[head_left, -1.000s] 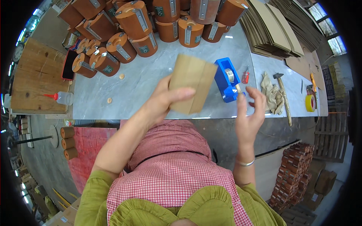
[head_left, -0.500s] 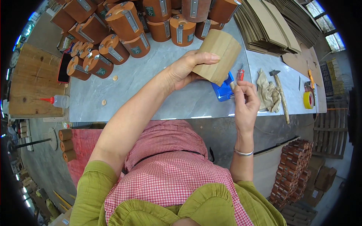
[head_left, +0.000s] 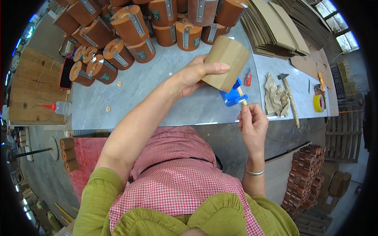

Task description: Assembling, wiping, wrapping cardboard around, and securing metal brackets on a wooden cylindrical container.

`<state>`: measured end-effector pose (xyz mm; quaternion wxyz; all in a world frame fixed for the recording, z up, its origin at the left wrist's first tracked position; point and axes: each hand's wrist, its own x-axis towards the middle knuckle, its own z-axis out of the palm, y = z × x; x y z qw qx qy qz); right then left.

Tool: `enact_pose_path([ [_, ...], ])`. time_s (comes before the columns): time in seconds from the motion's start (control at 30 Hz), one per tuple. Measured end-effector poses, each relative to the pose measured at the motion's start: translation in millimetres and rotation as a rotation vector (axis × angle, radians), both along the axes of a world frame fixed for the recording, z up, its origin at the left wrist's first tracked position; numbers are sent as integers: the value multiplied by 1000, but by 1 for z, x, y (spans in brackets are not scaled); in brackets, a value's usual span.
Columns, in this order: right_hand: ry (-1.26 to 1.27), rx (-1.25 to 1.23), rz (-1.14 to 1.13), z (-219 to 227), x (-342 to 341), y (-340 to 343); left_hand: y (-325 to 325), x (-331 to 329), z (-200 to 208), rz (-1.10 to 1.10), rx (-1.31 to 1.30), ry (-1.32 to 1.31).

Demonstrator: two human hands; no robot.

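The left hand point(head_left: 193, 75) grips one tan cylinder point(head_left: 227, 63) above the gray table point(head_left: 157, 106), partly hiding one blue tape dispenser point(head_left: 229, 100); the right hand point(head_left: 254, 122) pinches one pale strip point(head_left: 244, 103) at its edge. Two small discs point(head_left: 119, 83), one screwdriver point(head_left: 248, 78) and one hammer point(head_left: 291, 100) lie around.

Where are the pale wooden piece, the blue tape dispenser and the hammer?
Pale wooden piece point(head_left: 234, 62): head view, middle of its outer side.
Blue tape dispenser point(head_left: 230, 98): head view, its uncovered near end.
Hammer point(head_left: 291, 102): head view, middle of its handle.
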<state>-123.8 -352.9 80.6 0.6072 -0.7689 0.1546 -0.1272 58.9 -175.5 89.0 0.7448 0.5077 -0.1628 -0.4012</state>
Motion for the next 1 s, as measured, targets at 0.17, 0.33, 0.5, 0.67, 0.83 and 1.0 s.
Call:
enact_pose_path([
  [0.17, -250, -93, 213, 55, 30, 7, 10, -18, 7, 76, 10, -162],
  [0.33, -248, -177, 353, 67, 57, 23, 20, -32, 11, 158, 89, -308],
  [0.5, -163, -254, 271, 56, 61, 31, 34, -45, 10, 164, 111, -243],
  [0.67, -42, -414, 213, 38, 58, 16, 51, -61, 17, 127, 5, -151],
  [0.83, -207, -220, 214, 34, 54, 50, 66, -73, 7, 117, -160, -5],
  [1.0, -137, 88, 394, 39, 41, 67, 84, -74, 4, 109, -182, -6],
])
